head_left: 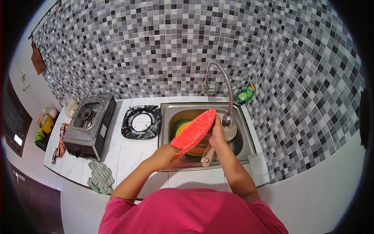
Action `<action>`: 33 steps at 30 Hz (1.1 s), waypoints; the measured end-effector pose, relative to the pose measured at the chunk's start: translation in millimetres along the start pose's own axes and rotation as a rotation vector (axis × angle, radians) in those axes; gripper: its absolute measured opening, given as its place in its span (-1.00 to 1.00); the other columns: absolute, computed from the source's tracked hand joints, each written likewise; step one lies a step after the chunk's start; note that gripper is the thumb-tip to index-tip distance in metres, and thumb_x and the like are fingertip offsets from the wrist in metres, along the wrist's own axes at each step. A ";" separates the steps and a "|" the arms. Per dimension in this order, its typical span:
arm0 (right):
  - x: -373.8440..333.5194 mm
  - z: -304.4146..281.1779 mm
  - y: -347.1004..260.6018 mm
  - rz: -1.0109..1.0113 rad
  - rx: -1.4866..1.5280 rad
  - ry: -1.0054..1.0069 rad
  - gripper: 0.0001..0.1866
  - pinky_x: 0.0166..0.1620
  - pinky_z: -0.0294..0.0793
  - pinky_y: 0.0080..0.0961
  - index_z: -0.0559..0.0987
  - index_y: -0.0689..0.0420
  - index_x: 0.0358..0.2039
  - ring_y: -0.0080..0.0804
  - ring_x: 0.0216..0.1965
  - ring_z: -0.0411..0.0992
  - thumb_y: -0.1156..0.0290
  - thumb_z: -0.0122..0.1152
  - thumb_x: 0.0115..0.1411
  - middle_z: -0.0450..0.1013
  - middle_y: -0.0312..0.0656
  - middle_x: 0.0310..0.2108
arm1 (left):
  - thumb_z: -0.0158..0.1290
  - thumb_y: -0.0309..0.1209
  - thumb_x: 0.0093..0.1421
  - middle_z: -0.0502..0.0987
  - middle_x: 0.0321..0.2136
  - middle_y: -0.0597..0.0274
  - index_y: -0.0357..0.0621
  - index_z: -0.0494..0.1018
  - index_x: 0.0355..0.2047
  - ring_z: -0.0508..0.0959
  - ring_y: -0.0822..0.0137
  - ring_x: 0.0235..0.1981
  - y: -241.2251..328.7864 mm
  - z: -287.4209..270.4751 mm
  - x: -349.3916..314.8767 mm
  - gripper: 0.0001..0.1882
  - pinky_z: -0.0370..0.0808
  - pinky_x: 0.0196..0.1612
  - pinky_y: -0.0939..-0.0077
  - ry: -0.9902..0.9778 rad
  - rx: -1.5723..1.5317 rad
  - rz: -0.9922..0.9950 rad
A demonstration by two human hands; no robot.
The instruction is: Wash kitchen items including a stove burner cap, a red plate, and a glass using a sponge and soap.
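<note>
Over the sink, a red plate is held tilted on edge, with whitish streaks across its surface. My left hand grips its lower left end. At the upper right end, my right hand is closed on the rim, its fingers partly hidden behind the plate. Below lies a yellow-green bowl, mostly covered by the plate. A utensil with a pale wooden handle leans at the sink's front. Under the tap head, a pale round dish is partly visible.
Left of the sink, a black stove grate coated with white suds lies on the tiled counter. Beyond it stand a portable gas stove and a checked cloth. A green pouch rests in the back right corner beside the flexible tap.
</note>
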State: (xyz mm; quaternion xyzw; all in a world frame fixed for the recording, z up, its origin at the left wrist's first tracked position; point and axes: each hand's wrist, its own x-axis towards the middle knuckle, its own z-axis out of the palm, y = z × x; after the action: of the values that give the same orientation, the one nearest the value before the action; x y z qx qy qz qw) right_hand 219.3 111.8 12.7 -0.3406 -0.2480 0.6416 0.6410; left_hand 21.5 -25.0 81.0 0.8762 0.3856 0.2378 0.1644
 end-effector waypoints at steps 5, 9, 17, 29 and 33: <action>-33.7 -3.5 -20.1 0.336 0.108 -0.235 -0.57 -0.11 0.41 -0.21 0.40 0.02 -0.09 -0.38 -0.11 0.38 -0.01 -0.07 0.18 0.42 -0.27 -0.15 | -0.02 -0.44 -0.08 0.47 -0.12 0.21 0.05 0.44 -0.11 0.51 0.20 -0.19 -44.0 15.1 -15.6 -0.57 0.47 -0.22 0.36 -0.167 0.417 -0.147; -17.7 -48.6 9.3 0.431 -0.105 -0.042 -0.66 -0.12 0.43 -0.23 0.40 0.06 -0.10 -0.37 -0.09 0.37 0.17 0.00 0.17 0.43 -0.27 -0.16 | -0.06 -0.45 -0.06 0.42 -0.04 0.24 0.01 0.44 -0.12 0.27 0.17 0.12 -61.3 6.3 -16.6 -0.59 -0.03 0.19 -0.07 -0.071 0.585 -0.048; -34.9 -46.1 20.9 0.445 -0.217 0.061 -0.69 -0.21 0.49 -0.31 0.40 0.14 -0.11 -0.36 -0.22 0.45 0.30 0.00 0.17 0.46 -0.17 -0.22 | -0.02 -0.36 0.10 0.15 0.15 0.09 -0.04 0.03 0.19 0.16 0.13 0.18 -94.4 28.3 -21.9 -0.36 0.07 0.16 0.04 0.844 -0.555 -0.442; -41.3 -51.4 12.8 0.181 -0.915 -0.084 -0.50 -0.55 0.39 -0.55 0.45 0.25 -0.24 -0.45 -0.62 0.38 -0.02 -0.01 0.16 0.45 -0.22 -0.48 | -0.08 -0.56 -0.05 0.42 -0.18 0.00 -0.42 0.24 -0.09 0.46 0.20 -0.16 -78.0 53.0 -48.9 -0.55 0.47 -0.13 0.29 0.612 -1.623 -0.823; -43.7 -35.1 -8.5 -0.022 -1.458 -0.067 -0.45 -0.32 0.43 -0.32 0.46 0.26 -0.26 -0.15 -0.41 0.47 -0.07 -0.04 0.14 0.48 0.00 -0.44 | -0.19 -0.62 -0.16 0.41 -0.18 0.04 -0.38 0.21 -0.05 0.47 0.22 -0.21 -61.0 38.2 -52.0 -0.46 0.47 -0.18 0.35 0.728 -1.410 -0.768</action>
State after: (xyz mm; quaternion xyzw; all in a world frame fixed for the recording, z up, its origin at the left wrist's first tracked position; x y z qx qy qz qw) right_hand 249.0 64.8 1.7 -0.6586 -0.6351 0.3169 0.2498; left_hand -24.8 -28.6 5.4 0.2505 0.4456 0.6130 0.6024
